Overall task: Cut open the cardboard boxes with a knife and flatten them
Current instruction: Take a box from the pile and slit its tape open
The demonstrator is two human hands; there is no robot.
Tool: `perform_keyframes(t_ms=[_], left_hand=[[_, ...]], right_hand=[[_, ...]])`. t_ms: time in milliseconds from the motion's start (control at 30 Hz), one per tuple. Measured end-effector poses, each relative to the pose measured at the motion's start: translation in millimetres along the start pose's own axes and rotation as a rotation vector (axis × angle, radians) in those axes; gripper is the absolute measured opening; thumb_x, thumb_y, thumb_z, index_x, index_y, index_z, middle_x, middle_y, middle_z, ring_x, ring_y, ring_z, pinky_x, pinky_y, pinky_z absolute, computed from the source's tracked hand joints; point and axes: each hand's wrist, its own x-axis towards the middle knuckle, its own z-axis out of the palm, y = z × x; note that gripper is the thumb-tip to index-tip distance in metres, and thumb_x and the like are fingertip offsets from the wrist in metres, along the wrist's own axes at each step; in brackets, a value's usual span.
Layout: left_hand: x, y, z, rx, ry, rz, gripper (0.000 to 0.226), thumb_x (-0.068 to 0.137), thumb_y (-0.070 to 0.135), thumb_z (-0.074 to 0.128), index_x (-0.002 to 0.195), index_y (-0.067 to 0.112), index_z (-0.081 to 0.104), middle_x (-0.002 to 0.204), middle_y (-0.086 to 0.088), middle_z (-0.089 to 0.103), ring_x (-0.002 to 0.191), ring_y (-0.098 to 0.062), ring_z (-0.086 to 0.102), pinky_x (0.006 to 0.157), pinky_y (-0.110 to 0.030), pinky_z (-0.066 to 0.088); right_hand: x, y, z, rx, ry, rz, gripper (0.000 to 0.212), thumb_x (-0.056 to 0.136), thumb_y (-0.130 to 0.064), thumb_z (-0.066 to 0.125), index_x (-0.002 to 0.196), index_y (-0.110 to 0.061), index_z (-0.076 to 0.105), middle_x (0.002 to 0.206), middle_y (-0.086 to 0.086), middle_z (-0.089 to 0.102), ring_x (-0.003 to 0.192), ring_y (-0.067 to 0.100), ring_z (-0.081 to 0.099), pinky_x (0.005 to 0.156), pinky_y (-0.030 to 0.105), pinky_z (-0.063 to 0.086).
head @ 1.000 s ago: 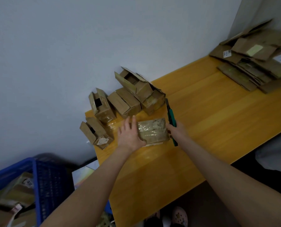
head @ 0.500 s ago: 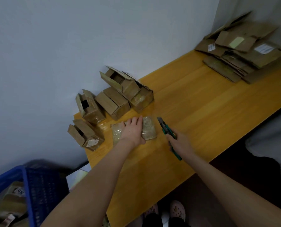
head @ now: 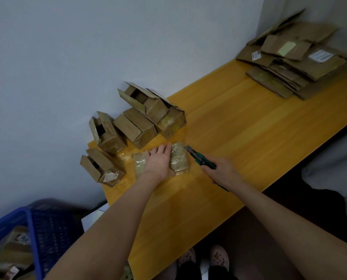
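Note:
A small taped cardboard box [head: 178, 158] lies flat on the yellow wooden table [head: 239, 128]. My left hand [head: 158, 163] presses down on its middle with straight fingers. My right hand [head: 222, 171] grips a green utility knife [head: 199, 158] just to the right of the box, its blade pointing toward the box's far right corner. Several small open cardboard boxes [head: 140, 122] stand behind, against the wall.
A pile of flattened cardboard [head: 296, 57] lies at the table's far right corner. A blue plastic crate [head: 37, 237] holding more boxes stands on the floor at the lower left. My feet in slippers [head: 203, 257] show below the table's near edge.
My left hand slid from the box's left side onto its middle. My right hand pulled the knife back from beside the box, then brought its blade close to the box's right edge again.

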Motion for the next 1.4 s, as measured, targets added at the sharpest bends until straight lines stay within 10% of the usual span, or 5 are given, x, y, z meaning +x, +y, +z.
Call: perform_keyframes(t_ms=[700, 833, 1100, 1400], left_hand=[[4.4, -1.1, -4.5, 0.016, -0.023, -0.02, 0.11, 0.076, 0.055, 0.072, 0.156, 0.018, 0.006, 0.156, -0.004, 0.023, 0.142, -0.029, 0.025, 0.117, -0.05, 0.021], [1.9, -2.5, -1.3, -0.007, -0.02, -0.119, 0.112, 0.073, 0.067, 0.067, 0.155, 0.017, 0.009, 0.152, -0.006, 0.028, 0.137, -0.031, 0.032, 0.11, -0.048, 0.032], [-8.2, -19.7, 8.3, -0.281, -0.081, -0.203, 0.098, 0.08, 0.066, 0.061, 0.154, 0.023, 0.013, 0.138, -0.011, 0.039, 0.124, -0.03, 0.046, 0.098, -0.043, 0.047], [-21.8, -34.6, 23.6, -0.464, -0.092, -0.304, 0.082, 0.087, 0.059, 0.057, 0.147, 0.014, 0.024, 0.129, -0.012, 0.054, 0.114, -0.03, 0.056, 0.081, -0.037, 0.05]], right_hand=[[-31.1, 15.6, -9.8, -0.138, -0.14, -0.022, 0.042, 0.096, -0.032, 0.056, 0.138, -0.03, 0.051, 0.07, 0.005, 0.065, 0.052, 0.013, 0.06, 0.056, 0.037, 0.055], [-26.5, 14.6, -2.4, 0.06, 0.06, 0.098, 0.033, 0.097, -0.033, 0.055, 0.128, -0.023, 0.056, 0.067, 0.005, 0.065, 0.06, 0.021, 0.064, 0.061, 0.04, 0.056], [45.6, 0.1, 48.9, 0.015, 0.13, 0.322, 0.046, 0.101, -0.018, 0.043, 0.146, -0.013, 0.034, 0.117, 0.013, 0.058, 0.083, 0.025, 0.056, 0.065, 0.036, 0.048], [84.8, 14.1, 48.1, -0.343, 0.145, 0.381, 0.038, 0.099, -0.014, 0.048, 0.136, -0.006, 0.046, 0.129, 0.016, 0.05, 0.104, 0.031, 0.057, 0.085, 0.043, 0.054]])
